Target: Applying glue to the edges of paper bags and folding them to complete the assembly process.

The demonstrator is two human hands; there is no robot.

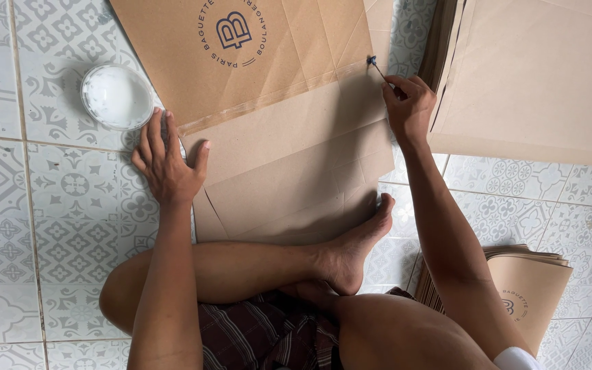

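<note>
The person is sitting cross-legged on a patterned tile floor [70,226], working on a flat brown paper bag blank [289,144] lying directly in front of the legs. The left hand [167,159] is pressing down, fingers spread and flat, on the blank's left edge, gripping nothing. The right hand [409,104] is pinching a thin brush [377,66] between thumb and fingertips, its dark tip touching the paper at the fold near the right edge. A round white bowl of glue [116,96] is standing on the tiles just beyond the left hand. A stack of unfolded brown sheets [536,75] is lying to the right, and a pile of finished bags [525,288] is resting beside the right knee.
</note>
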